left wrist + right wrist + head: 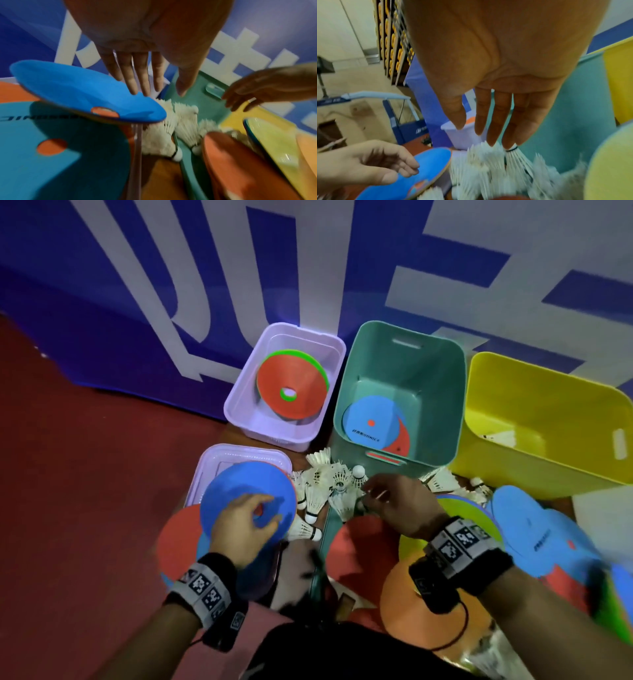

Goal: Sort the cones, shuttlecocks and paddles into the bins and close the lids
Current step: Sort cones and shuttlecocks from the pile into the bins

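Shuttlecocks, white and feathered (329,484), lie in a loose heap on the red floor (85,491), between the two hands and just in front of the teal plastic bin (400,392). The left hand (239,529) is over a flat blue disc cone (246,494), fingers bent and touching its top near the centre hole; whether it actually grips the disc cannot be told. That blue cone is tilted above a lilac plastic lid (239,457) and an orange disc cone (178,535). The right hand (397,505) reaches into the shuttlecock heap with fingers stretched down, the tips touching feathers in the right wrist view (498,129); it encloses nothing that can be seen.

Behind, three open bins stand in a row against a blue and white banner (205,285): a lilac plastic bin (239,412) holding a stack of orange and green disc cones (291,385), the teal bin holding round blue and red paddles (373,422), and a yellow plastic bin (548,419) with a few shuttlecocks inside. More disc cones, orange, yellow and red (404,587), lie under the right wrist, and blue foam paddles (534,529) lie to their right.
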`<state>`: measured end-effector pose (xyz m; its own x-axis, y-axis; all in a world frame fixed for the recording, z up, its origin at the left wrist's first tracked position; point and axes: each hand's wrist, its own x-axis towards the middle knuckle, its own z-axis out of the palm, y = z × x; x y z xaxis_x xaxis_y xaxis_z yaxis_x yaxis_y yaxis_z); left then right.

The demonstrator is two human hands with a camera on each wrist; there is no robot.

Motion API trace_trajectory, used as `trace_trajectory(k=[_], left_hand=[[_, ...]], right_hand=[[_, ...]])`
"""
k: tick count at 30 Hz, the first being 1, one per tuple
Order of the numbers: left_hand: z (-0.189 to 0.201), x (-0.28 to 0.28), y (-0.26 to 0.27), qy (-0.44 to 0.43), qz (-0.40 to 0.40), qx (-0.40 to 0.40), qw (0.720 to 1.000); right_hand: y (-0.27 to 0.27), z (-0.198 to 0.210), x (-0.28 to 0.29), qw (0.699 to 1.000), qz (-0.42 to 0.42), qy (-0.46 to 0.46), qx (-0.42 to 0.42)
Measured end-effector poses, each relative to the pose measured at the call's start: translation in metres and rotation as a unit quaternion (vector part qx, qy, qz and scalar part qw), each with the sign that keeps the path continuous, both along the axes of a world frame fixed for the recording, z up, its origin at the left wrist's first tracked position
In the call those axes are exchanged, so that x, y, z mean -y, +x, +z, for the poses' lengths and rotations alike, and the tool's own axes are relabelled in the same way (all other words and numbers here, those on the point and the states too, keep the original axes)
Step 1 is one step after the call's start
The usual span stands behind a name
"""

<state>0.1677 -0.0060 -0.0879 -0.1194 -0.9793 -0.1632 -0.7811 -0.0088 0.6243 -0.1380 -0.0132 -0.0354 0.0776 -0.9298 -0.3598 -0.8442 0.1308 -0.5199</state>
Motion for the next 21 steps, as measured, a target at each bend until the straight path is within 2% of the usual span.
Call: trace_trajectory(k=[3, 5, 9, 12, 15, 16, 19, 21], left_hand=[[-0.015, -0.022, -0.006, 0.026, -0.12, 0.092, 0.988], [-0.022, -0.025, -0.01, 0.029, -0.142, 0.132, 0.981], [-0.025, -0.017, -0.014, 0.031, -0.097, 0.168, 0.981], [-0.025, -0.014, -0.015, 0.051, -0.082, 0.185, 0.978], [-0.021, -0.013, -0.013, 0.028, -0.075, 0.216, 0.973], [-0.022, -0.013, -0.013, 0.018, -0.065, 0.209, 0.976], [-0.019, -0.012, -0.01, 0.016, -0.021, 0.157, 0.987], [-0.018, -0.013, -0.011, 0.013, -0.014, 0.125, 0.992]], right_hand=[[0.013, -0.016, -0.01, 0.995, 0.034, 0.055, -0.072], [0.025, -0.022, -0.005, 0.992, 0.042, 0.054, -0.102], [0.048, -0.038, 0.02, 0.987, 0.073, 0.074, -0.121], [0.056, -0.054, 0.033, 0.973, 0.09, 0.081, -0.198], [0.064, -0.062, 0.034, 0.946, 0.113, 0.021, -0.303], [0.063, -0.061, 0.034, 0.94, 0.115, 0.034, -0.321], [0.058, -0.059, 0.034, 0.944, 0.09, 0.042, -0.313], [0.061, -0.046, 0.038, 0.964, 0.081, 0.039, -0.249]])
